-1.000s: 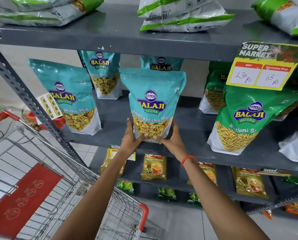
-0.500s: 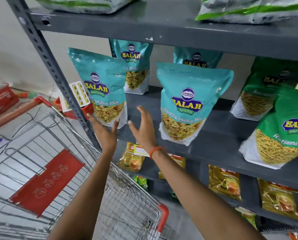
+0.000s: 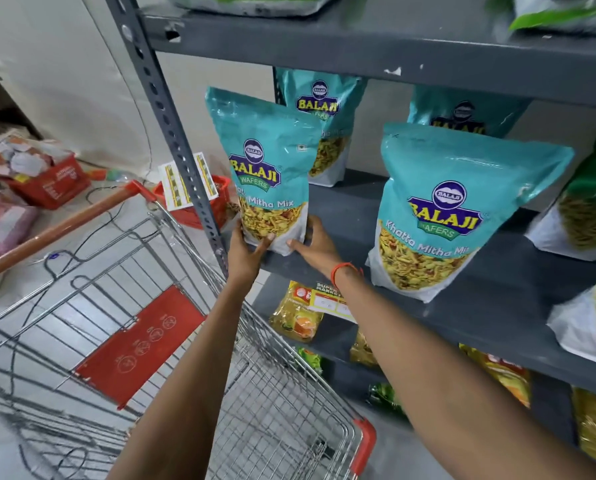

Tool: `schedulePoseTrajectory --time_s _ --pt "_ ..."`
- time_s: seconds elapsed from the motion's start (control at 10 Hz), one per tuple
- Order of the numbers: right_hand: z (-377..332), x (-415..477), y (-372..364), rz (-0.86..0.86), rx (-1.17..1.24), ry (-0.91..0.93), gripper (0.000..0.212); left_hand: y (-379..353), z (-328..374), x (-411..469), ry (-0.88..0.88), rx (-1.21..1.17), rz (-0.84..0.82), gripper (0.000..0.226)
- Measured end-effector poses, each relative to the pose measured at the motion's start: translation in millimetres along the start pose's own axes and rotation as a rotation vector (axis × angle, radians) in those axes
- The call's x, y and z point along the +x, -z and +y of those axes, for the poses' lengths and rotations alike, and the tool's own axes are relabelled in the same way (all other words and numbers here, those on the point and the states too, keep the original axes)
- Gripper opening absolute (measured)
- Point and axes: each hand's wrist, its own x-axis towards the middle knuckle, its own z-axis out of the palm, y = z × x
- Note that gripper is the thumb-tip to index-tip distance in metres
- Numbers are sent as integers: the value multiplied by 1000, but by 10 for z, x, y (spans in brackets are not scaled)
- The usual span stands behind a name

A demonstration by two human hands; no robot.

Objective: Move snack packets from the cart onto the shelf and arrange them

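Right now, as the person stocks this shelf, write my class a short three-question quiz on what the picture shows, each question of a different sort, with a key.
1. True or false: both hands grip the base of the leftmost front teal Khatta Mitha Mix packet.
2. Multiple choice: the orange thread band is on which wrist? A) left B) right C) neither
3. Fill the blank: the shopping cart holds ___ snack packets in view.

Key:
1. True: the left hand and right hand hold its bottom corners on the grey shelf.
2. B
3. No

Glossy plastic packet [image 3: 267, 174] (matt metal shelf [image 3: 359, 216])
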Motion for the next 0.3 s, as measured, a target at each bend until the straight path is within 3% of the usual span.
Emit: schedulePoseTrajectory --time_s 0.1,0.2,0.3 --pt "-79 -82 38 -44 -66 -7 57 7 77 -47 48 -6 -45 66" --pt "-106 -205 146 50 -367 4 57 -65 179 -249 191 158 -2 54" --pt "-111 -324 249 22 -534 -14 47 -138 257 -415 227 291 45 33"
